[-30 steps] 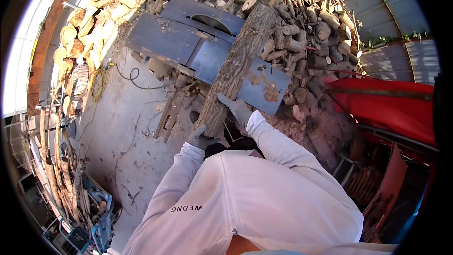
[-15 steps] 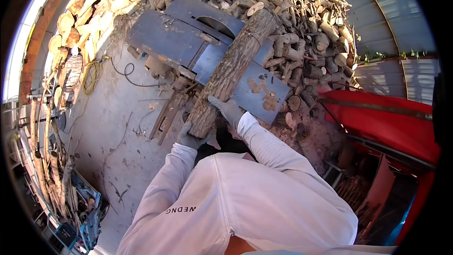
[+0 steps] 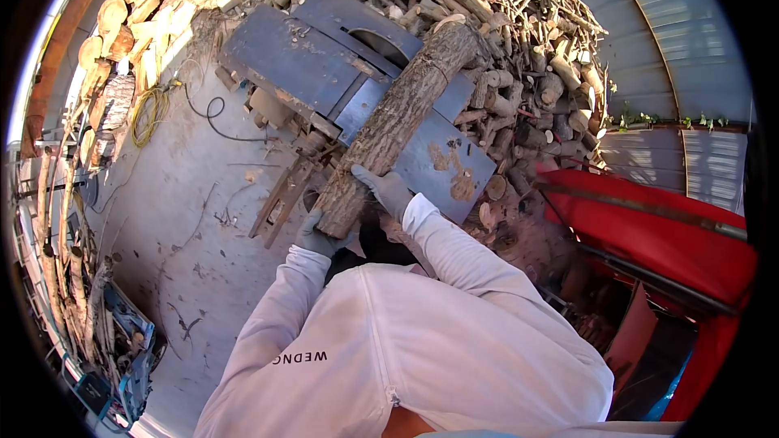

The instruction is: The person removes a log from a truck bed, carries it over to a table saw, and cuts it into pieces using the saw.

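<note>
A thick bark-covered log (image 3: 393, 122) lies slantwise across the metal saw table (image 3: 288, 57), its near end jutting past the table's front edge toward me. My left hand (image 3: 320, 237), in a grey glove, is closed around the lower left of that near end, its fingers partly hidden under the wood. Farther up, on the log's right side, my gloved right hand (image 3: 387, 191) grips with fingers laid over the bark. Left of the log's far part, a round saw blade (image 3: 380, 45) shows in a slot of the table.
Cut firewood (image 3: 495, 85) is heaped behind and right of the table. Split logs (image 3: 122, 40) are stacked at far left, near a coiled yellow cable (image 3: 150, 116). Long poles (image 3: 69, 251) stand at left. A red machine part (image 3: 649, 219) juts in at right.
The view has shifted slightly, moving the red machine part leftward in the picture. Both hands keep their hold on the log, which shows only a small shift.
</note>
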`<control>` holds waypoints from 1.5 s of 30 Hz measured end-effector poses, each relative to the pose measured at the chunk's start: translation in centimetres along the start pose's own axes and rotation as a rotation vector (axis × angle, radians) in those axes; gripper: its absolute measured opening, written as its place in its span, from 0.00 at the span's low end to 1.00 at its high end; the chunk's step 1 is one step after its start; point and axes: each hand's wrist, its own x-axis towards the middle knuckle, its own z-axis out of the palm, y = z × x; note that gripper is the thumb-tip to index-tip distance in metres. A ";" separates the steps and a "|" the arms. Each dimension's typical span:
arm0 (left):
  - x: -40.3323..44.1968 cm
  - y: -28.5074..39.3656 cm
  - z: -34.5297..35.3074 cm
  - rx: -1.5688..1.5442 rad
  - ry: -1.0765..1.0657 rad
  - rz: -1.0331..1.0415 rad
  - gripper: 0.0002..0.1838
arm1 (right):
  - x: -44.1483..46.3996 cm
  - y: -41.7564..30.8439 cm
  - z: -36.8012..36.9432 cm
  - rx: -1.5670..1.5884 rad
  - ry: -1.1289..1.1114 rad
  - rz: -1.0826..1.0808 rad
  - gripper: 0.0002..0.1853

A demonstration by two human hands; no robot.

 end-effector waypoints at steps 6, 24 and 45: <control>0.0 0.5 0.4 -0.040 -0.056 0.008 0.51 | -0.4 -1.7 0.5 -0.090 0.004 0.100 0.33; 0.8 3.1 -0.7 0.011 -0.070 0.034 0.44 | 2.1 -2.0 2.2 -0.309 0.032 0.096 0.40; 1.1 6.1 -2.0 0.054 0.036 0.065 0.41 | 2.4 -5.1 4.4 -0.332 -0.014 0.137 0.43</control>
